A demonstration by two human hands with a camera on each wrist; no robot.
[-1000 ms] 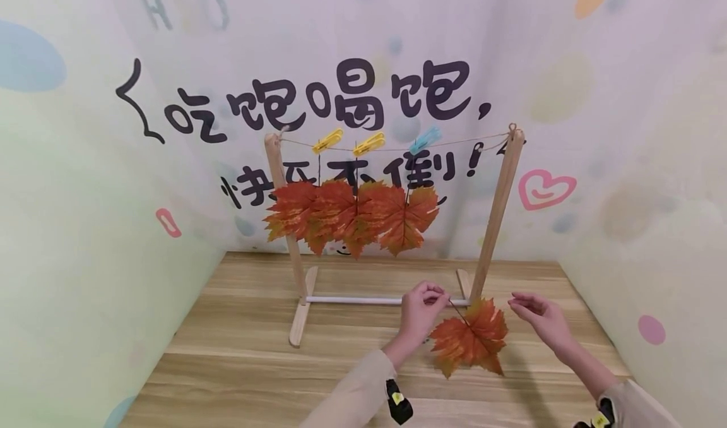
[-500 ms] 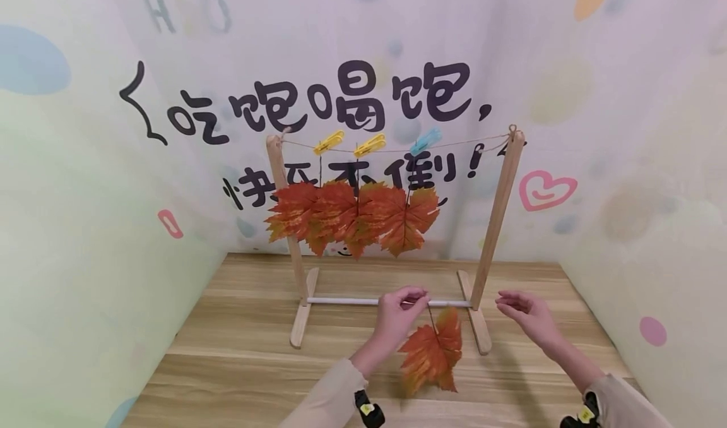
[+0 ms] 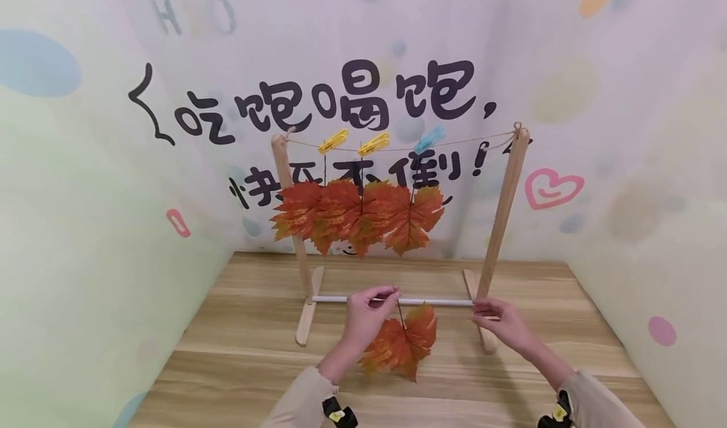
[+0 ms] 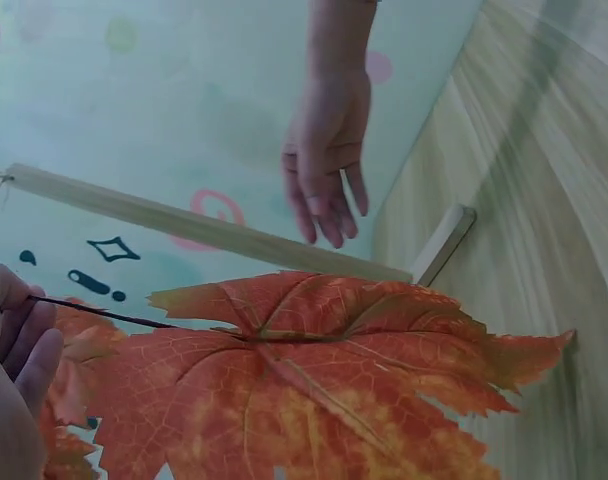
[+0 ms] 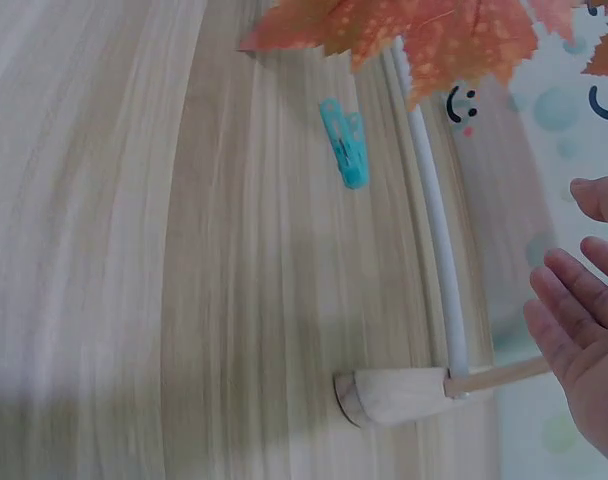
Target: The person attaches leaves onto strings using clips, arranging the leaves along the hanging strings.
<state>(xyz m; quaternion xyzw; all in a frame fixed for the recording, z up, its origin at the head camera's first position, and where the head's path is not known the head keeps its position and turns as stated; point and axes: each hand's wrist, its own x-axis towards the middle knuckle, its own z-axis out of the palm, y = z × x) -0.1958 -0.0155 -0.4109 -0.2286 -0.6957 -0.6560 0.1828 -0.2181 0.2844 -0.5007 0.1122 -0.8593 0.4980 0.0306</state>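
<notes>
My left hand (image 3: pixel 363 321) pinches the thin dark stem (image 4: pixel 114 317) of an orange-red artificial maple leaf (image 3: pixel 406 347). That leaf hangs below the fingers, just above the table. My right hand (image 3: pixel 508 328) is near the right foot of the wooden rack, fingers loosely extended and holding nothing; the right wrist view also shows them apart. A blue clothespin (image 5: pixel 345 145) lies on the table in the right wrist view; in the head view I cannot make it out. Behind, three similar leaves (image 3: pixel 410 219) hang from a string by two yellow clothespins (image 3: pixel 373 144) and one blue clothespin (image 3: pixel 430 139).
The rack has a left post (image 3: pixel 303 264), a right post (image 3: pixel 502 219) and a white crossbar (image 3: pixel 443 302) low between them. Its string (image 3: pixel 466 140) runs between the post tops. Printed fabric walls (image 3: pixel 642 131) enclose the wooden table (image 3: pixel 244 377).
My left hand has moved left with the maple leaf, away from the right post. My right hand has also moved left, to the right post's base. The hanging leaves stay in place.
</notes>
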